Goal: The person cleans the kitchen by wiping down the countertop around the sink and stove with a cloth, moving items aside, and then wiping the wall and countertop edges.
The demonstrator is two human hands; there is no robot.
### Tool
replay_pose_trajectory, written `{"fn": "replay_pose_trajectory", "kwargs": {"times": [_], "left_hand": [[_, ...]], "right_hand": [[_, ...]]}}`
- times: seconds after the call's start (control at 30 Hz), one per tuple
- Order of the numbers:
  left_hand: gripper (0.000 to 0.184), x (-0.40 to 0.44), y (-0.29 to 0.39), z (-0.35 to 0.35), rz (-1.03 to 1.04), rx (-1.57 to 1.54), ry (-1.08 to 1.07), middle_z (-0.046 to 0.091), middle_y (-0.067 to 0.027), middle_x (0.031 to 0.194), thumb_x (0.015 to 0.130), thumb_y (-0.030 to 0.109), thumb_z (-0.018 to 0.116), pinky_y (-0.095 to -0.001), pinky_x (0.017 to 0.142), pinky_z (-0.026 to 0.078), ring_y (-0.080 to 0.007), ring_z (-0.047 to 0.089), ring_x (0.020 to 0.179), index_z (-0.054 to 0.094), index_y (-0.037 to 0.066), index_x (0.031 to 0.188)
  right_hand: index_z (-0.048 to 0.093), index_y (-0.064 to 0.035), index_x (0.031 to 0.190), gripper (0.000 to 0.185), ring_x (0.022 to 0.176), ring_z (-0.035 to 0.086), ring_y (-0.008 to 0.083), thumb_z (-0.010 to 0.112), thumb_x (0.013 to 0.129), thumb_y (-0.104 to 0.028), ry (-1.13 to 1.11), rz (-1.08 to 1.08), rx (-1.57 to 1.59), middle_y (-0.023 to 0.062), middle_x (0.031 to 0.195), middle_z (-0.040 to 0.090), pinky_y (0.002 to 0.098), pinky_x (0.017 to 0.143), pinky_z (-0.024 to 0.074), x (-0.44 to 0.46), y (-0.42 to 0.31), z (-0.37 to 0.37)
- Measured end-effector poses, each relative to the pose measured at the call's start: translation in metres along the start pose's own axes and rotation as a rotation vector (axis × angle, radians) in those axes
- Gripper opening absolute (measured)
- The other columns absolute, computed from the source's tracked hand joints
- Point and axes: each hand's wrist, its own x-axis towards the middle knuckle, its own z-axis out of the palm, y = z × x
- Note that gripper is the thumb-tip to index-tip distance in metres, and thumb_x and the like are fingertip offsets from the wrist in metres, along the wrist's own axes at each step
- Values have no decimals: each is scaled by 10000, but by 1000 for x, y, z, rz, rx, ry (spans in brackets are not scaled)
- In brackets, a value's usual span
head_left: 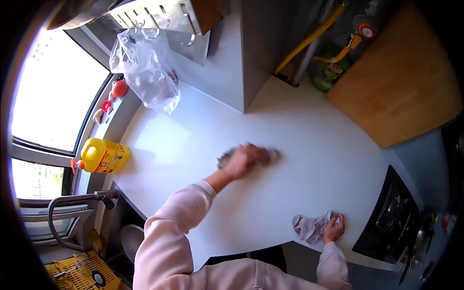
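Observation:
Near the middle of the white countertop (290, 179), my left hand (244, 160) is closed over a bunched grey cloth (225, 157) and presses it against the surface. Parts of that cloth stick out on both sides of the fingers, and the hand is slightly blurred. At the counter's front edge on the right, my right hand (334, 228) grips the end of a second rag (310, 227), which is light grey and lies crumpled on the counter. Both forearms are in pale pink sleeves.
A yellow jug (107, 155) stands by the window, behind the sink (126, 212) and faucet (72, 199). A plastic bag (147, 72) hangs from a hooked rack. A wooden board (398, 77) leans at the back right, near a green bottle (332, 70). A black stove (390, 212) lies right.

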Motion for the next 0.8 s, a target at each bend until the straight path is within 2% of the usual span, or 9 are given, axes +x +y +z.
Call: {"fn": "replay_pose_trajectory", "kwargs": {"times": [0.03,0.17,0.27,0.33,0.4,0.47,0.57,0.7,0.8], "left_hand": [[507,-8,23,5,32,-126,-138,631,-54,1118,655,-120,415,-400,888,426,-306,549,1023,663,114,1030],[559,-61,-5,-60,-202,-585,290,613,-120,1151,641,-184,336,-329,970,409,-230,546,1105,640,10,1068],[503,-118,-103,-148,-363,-404,709,591,-107,1209,801,-137,311,-284,1009,373,-180,527,1143,598,9,1187],[515,-151,-149,-171,-469,-169,762,574,-110,1239,792,-98,331,-291,1016,371,-193,513,1172,540,-10,1255],[521,-162,-163,-163,-503,457,665,550,-190,1269,751,-99,367,-326,1055,352,-305,527,1169,606,45,1190],[417,-112,-100,-101,-311,577,610,597,-136,1204,744,-17,473,-381,954,451,-334,581,1041,665,105,1094],[451,-73,-3,3,-97,478,344,610,-69,1170,616,26,616,-403,841,491,-306,571,1059,679,158,1042],[432,-119,132,139,49,232,23,561,-6,1242,651,80,625,-433,841,386,-257,501,1115,685,225,1053],[495,-170,205,193,143,-223,-314,623,-3,1143,643,-56,559,-429,849,390,-212,521,1088,691,196,1048]], "right_hand": [[633,-22,921,240,795,596,427,526,876,-232,-4,3,-11,218,845,647,452,697,467,3,2,5],[653,-50,930,225,784,612,406,543,851,-229,71,-13,-61,200,858,661,450,680,483,-3,17,10],[654,-70,912,215,786,608,413,540,848,-242,98,-15,-68,200,848,659,457,674,479,0,12,10],[654,-89,899,201,780,605,417,540,844,-245,93,-2,-85,193,834,659,457,668,479,-1,13,11],[653,-73,937,265,811,601,422,524,854,-289,56,27,-74,200,864,657,458,704,475,0,11,10],[653,-63,947,289,816,602,422,519,853,-302,33,42,-71,202,871,658,466,710,474,2,8,9],[669,-24,913,291,793,623,382,546,827,-273,11,95,6,199,858,668,407,731,480,12,13,7],[665,64,831,262,725,583,189,546,833,-170,210,335,834,116,782,661,306,704,452,20,21,-52],[650,70,874,324,773,581,201,466,876,-196,170,295,854,111,846,646,330,718,461,1,30,-139]]}}
